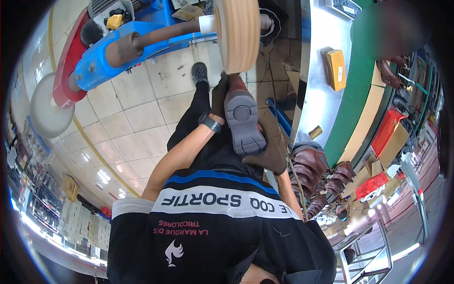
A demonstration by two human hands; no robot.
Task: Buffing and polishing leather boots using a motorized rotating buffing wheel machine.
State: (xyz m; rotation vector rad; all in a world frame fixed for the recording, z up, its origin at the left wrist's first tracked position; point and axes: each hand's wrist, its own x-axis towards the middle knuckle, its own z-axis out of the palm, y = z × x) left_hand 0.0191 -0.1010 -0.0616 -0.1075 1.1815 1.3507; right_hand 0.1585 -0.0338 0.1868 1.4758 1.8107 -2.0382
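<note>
Shoe held up to the buffing wheel

I see my left hand (pixel 220 97) and right hand (pixel 270 158), both gloved, closed around the brown shoe (pixel 242 118), its toe touching the buffing wheel (pixel 236 33).

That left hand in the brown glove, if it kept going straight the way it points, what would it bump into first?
Most likely the tan buffing wheel. The left hand grips the shoe by its toe end, pointing up at the wheel's lower edge; depth is hard to judge.
</note>
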